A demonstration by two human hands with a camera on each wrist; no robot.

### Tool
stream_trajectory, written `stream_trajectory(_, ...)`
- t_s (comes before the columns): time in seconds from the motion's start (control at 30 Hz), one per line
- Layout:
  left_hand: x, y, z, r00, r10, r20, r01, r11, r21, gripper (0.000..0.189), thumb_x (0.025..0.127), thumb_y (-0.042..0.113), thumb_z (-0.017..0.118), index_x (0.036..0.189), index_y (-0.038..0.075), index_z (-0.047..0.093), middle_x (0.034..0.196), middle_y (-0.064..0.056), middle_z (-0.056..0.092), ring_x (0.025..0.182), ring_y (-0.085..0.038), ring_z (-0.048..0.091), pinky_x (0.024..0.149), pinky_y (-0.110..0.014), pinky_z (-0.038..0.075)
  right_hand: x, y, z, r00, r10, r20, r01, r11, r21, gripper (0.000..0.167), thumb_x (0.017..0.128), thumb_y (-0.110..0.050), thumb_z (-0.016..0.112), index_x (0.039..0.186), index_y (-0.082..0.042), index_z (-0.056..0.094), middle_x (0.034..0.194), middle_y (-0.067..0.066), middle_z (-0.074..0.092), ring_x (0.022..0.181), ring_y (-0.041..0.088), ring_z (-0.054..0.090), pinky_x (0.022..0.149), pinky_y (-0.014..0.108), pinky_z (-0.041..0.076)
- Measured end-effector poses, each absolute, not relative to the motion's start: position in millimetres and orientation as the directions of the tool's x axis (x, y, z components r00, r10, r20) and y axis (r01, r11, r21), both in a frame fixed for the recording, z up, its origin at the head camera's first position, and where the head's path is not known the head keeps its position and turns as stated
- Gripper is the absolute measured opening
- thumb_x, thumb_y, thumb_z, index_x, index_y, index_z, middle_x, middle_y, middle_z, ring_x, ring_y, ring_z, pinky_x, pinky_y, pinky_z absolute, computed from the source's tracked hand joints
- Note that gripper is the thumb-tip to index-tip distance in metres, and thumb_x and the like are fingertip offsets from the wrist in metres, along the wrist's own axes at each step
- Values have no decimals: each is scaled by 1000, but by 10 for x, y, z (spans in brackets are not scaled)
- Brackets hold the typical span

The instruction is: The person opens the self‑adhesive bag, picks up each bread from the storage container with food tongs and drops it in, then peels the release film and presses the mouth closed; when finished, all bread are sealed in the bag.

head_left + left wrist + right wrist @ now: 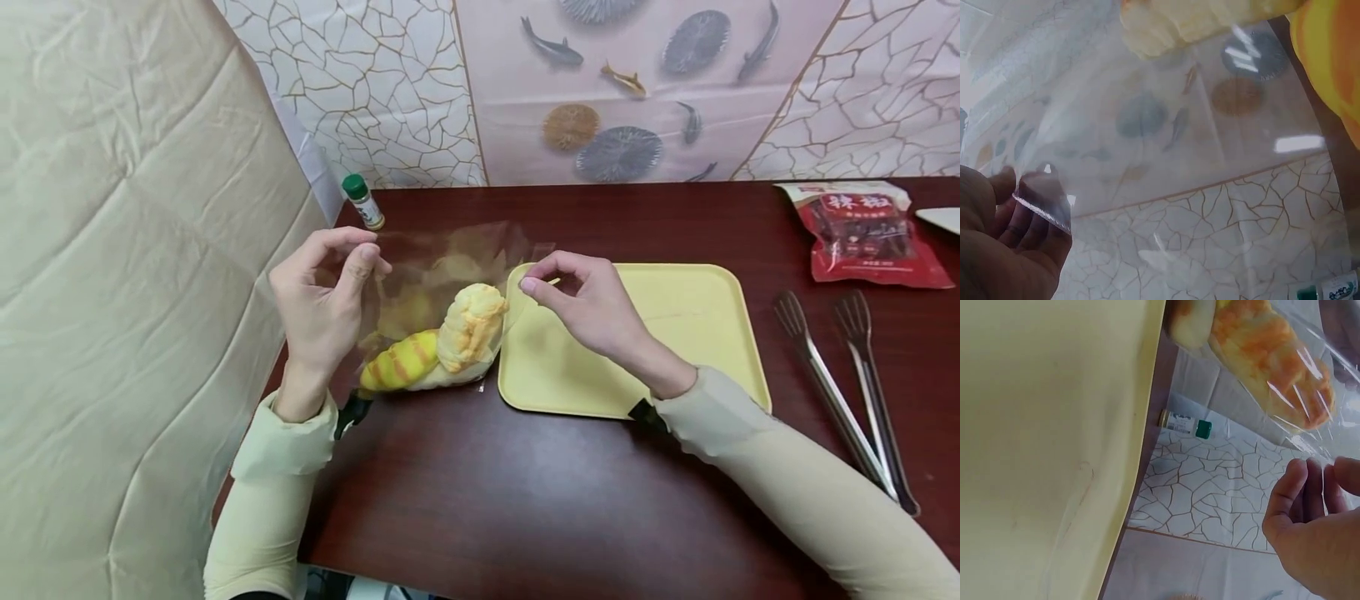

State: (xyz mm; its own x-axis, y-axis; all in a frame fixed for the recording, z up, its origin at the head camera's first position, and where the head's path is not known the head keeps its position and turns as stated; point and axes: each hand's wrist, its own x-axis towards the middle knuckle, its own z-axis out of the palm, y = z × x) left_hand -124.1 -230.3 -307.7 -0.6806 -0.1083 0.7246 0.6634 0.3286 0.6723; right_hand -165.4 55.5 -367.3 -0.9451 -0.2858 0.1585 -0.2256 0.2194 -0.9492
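A clear plastic bag holds several bread pieces on the table. One is a pale golden roll, tilted up; beside it lies a yellow bread with orange stripes. My left hand pinches the bag's upper left corner between thumb and fingers; in the left wrist view that hand grips the folded film edge. On the other side, my right hand pinches the bag's right edge above the tray's left rim. The right wrist view shows the golden roll behind the film, near the right hand.
A pale yellow tray lies right of the bag, under the right hand. Farther right are metal tongs and a red food packet, with part of a white object at the edge. Behind the left hand stands a green-capped bottle.
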Motion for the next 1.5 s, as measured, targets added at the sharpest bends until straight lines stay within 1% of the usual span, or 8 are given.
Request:
stream_trajectory(0.1,-1226,-2362,-3070,-716,-61,695,643,331,691,28,90,-1,85,110,-15,73,87,22,75,73,1,70,68,-16,55,-1622,543,-3683,-942,-289,170,-225,167,-960,11,102,-10,74,103,1,76,89,-17,75,77,11,70,75,20,55)
stream_trajectory(0.23,-1231,-2430,-3068,-766,-13,643,595,363,717,35,84,-13,85,117,-13,74,89,24,73,75,1,68,68,-15,53,-1603,542,-3686,-936,-274,219,-250,84,-964,12,101,-2,73,109,8,71,85,-20,76,81,9,75,75,20,58)
stream_trajectory(0.4,-1259,-2491,-3087,-824,-14,567,524,364,770,18,88,-16,79,105,-16,75,87,23,74,75,-1,69,69,-15,55,-1610,555,-3685,-931,-238,278,-302,68,-951,10,101,-1,73,106,7,73,81,-19,75,75,9,72,71,19,56)
stream_trajectory(0.57,-1279,-2535,-3099,-846,-38,532,486,355,798,10,91,-13,77,100,-17,73,82,21,75,73,-1,73,70,-16,57,-1615,566,-3667,-921,-202,334,-353,65,-933,8,100,-3,75,97,4,75,80,-15,75,71,9,68,69,21,55)
stream_trajectory(0.83,-1310,-2574,-3116,-869,-58,491,465,246,851,6,93,-13,76,98,-15,75,81,13,79,70,-3,76,72,-19,62,-1626,612,-3665,-900,-170,402,-419,76,-905,8,98,0,77,104,4,81,82,-21,75,72,5,70,69,18,57)
stream_trajectory(1.0,-1337,-2617,-3108,-871,-67,486,456,254,853,12,95,-10,76,107,-11,78,81,13,80,70,-4,78,70,-18,61,-1651,641,-3647,-853,-168,493,-508,57,-860,5,95,5,78,98,4,82,85,-19,76,69,7,69,68,19,58)
stream_trajectory(1.23,-1381,-2690,-3124,-870,-25,493,482,171,859,19,93,-15,74,106,-3,82,82,7,82,72,-7,80,73,-19,62,-1690,650,-3683,-764,-179,620,-630,-3,-777,15,91,16,76,103,10,82,87,-20,76,72,1,71,67,19,58)
stream_trajectory(1.5,-1451,-2792,-3193,-860,47,509,509,154,847,21,92,-17,73,99,0,84,87,8,83,76,-3,78,75,-18,61,-1766,678,-3763,-620,-182,763,-763,-90,-640,20,87,22,74,95,6,83,86,-3,78,77,0,71,70,16,56)
